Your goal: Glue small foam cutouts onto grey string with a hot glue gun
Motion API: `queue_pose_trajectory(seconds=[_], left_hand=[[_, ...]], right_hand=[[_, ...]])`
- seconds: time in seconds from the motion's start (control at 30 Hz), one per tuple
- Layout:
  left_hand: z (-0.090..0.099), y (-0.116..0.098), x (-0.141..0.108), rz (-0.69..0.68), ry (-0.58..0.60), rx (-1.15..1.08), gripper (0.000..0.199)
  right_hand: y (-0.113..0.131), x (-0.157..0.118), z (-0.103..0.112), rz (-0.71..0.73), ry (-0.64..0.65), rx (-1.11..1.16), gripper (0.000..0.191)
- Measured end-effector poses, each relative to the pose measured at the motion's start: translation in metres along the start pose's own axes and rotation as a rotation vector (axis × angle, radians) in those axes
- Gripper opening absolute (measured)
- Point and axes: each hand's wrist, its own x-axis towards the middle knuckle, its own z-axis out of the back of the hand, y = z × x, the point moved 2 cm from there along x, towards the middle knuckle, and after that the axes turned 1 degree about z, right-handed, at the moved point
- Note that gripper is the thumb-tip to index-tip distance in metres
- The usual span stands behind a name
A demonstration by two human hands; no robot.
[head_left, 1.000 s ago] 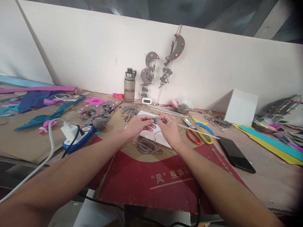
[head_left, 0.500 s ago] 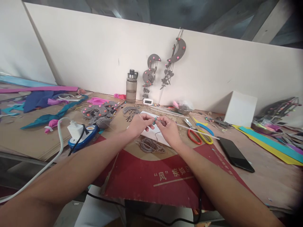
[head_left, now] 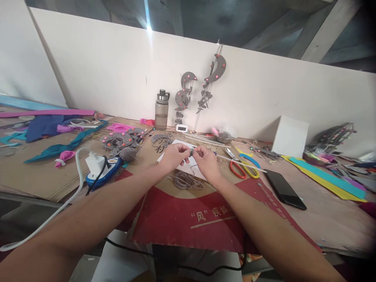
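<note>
A small green bead (head_left: 191, 151) sits between the fingertips of both my hands, over a white sheet (head_left: 179, 144). My left hand (head_left: 176, 156) is closed in a pinch at the bead's left side. From the right, my right hand (head_left: 206, 159) pinches close against it; a grey cord (head_left: 193, 169) hangs under these fingers. Whether the cord passes through the bead is hidden by my fingertips. Below my hands lies a loose coil of grey cord (head_left: 186, 180) on the cardboard, partly beside the sheet.
Scissors (head_left: 243, 167) and a black phone (head_left: 284, 190) lie to the right. On the left are a blue power strip (head_left: 107, 172) and grey felt pieces with pink beads (head_left: 117, 141). A water bottle (head_left: 161, 111) stands behind, near hanging moon ornaments (head_left: 217, 68).
The camera view has shifted slightly, so the objects on the right appear farther left. Both hands stay together at the bead, with only slight finger movement.
</note>
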Motion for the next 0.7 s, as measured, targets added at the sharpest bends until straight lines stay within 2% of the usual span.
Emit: queue_pose_trajectory(seconds=[0.13,0.23,0.53,0.7], left_hand=[[0.0,0.002,0.002,0.062,0.077,-0.152,0.017],[0.001,0.002,0.003,0.091,0.092,-0.197,0.021],[0.004,0.006,0.004,0.042,0.018,-0.019,0.015],[0.011,0.007,0.011,0.071,-0.043,-0.1,0.013]], right_hand=[[-0.004,0.002,0.001,-0.03,-0.013,0.044,0.022],[-0.005,0.002,0.002,-0.044,-0.007,0.058,0.022],[-0.012,0.0,-0.008,-0.031,0.03,0.092,0.025],[-0.018,0.011,0.0,-0.041,0.118,0.067,0.036]])
